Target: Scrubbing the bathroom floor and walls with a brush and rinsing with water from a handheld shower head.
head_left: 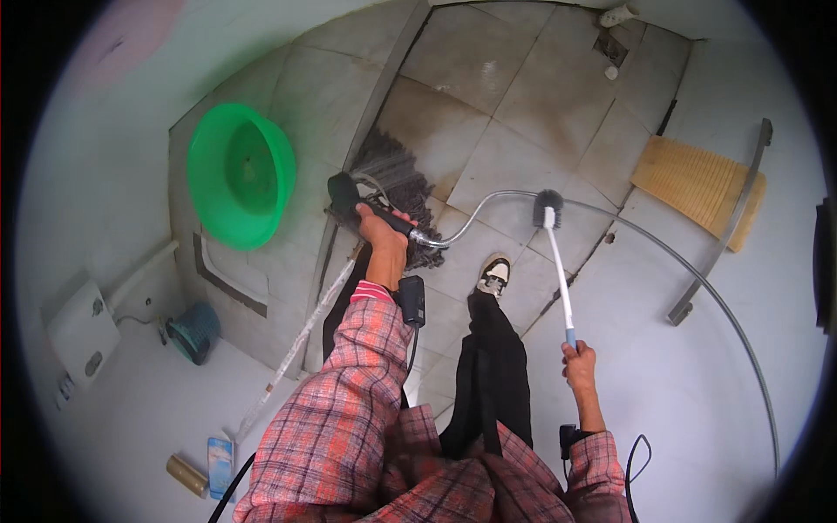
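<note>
My left hand (381, 232) is wrapped round the handle of a black shower head (343, 193). Fine streaks of water spray from it over the dark strands of a mop (397, 166) on the floor. A metal shower hose (676, 254) leaves the handle and curves away to the right. Out to the right, my right hand (579, 364) grips the blue end of a white-handled toilet brush (559, 270). Its grey bristle head points away from me, overlapping the hose in view. The mop's pale pole (296, 357) slants down to the left under my left arm.
A green basin (283, 187) stands at the left on a raised tiled step (336, 83). A teal bucket (193, 331) is at the lower left. At the right are a yellow washboard (689, 179) and a metal bar (728, 222). Dirty tiles (523, 157) lie ahead of my shoe (494, 275).
</note>
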A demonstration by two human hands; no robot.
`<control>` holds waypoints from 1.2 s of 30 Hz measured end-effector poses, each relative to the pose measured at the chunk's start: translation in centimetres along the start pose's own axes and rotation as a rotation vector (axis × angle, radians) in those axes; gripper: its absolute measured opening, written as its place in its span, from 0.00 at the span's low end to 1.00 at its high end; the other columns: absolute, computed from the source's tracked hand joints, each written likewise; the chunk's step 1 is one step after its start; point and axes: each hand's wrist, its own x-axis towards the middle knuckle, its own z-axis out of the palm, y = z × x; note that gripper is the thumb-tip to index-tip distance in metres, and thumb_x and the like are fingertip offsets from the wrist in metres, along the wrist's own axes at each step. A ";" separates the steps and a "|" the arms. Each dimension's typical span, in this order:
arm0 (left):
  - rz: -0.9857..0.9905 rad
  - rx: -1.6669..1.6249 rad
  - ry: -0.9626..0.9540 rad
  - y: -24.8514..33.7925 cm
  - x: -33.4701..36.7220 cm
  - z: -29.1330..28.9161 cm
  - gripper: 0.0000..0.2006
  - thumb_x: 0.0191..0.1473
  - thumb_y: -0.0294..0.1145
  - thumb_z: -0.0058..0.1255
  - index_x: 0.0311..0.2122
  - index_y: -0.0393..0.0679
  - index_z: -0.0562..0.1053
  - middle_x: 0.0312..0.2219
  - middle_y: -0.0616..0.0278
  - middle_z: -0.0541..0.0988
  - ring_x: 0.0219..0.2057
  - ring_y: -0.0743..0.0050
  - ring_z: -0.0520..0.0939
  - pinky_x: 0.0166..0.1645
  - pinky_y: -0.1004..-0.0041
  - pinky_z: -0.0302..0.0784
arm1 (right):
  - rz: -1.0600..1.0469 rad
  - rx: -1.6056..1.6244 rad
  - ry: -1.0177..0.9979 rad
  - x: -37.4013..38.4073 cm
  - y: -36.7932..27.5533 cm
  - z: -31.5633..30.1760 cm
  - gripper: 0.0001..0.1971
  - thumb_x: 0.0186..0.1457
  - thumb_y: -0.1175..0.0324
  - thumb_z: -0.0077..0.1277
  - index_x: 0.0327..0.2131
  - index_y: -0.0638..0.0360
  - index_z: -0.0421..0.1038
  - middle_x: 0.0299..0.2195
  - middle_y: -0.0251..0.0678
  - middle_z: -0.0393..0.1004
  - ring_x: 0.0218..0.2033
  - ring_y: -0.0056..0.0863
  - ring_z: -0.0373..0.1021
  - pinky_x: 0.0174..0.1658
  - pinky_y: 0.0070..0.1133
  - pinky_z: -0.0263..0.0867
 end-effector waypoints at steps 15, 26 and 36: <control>0.468 0.158 0.149 2.1 -0.3 0.9 0.24 0.53 0.53 0.41 0.29 0.37 0.60 0.13 0.58 0.65 0.10 0.66 0.67 0.12 0.68 0.63 | 0.089 -0.056 -0.108 0.6 2.7 -1.3 0.11 0.47 0.65 0.48 0.24 0.66 0.66 0.13 0.32 0.63 0.08 0.21 0.58 0.10 0.20 0.54; 0.282 0.249 0.075 2.3 -1.9 0.6 0.23 0.53 0.54 0.40 0.33 0.40 0.61 0.14 0.59 0.65 0.11 0.65 0.67 0.14 0.64 0.64 | 0.249 0.038 -0.119 0.4 2.6 0.0 0.10 0.49 0.66 0.47 0.22 0.63 0.64 0.13 0.31 0.62 0.07 0.19 0.57 0.09 0.19 0.50; 0.255 0.173 0.296 -5.6 0.6 -2.9 0.24 0.54 0.53 0.39 0.29 0.35 0.61 0.13 0.58 0.65 0.09 0.66 0.65 0.12 0.69 0.64 | 0.321 0.044 -0.083 1.0 4.6 0.3 0.11 0.50 0.66 0.47 0.22 0.62 0.63 0.12 0.31 0.61 0.07 0.20 0.57 0.09 0.19 0.50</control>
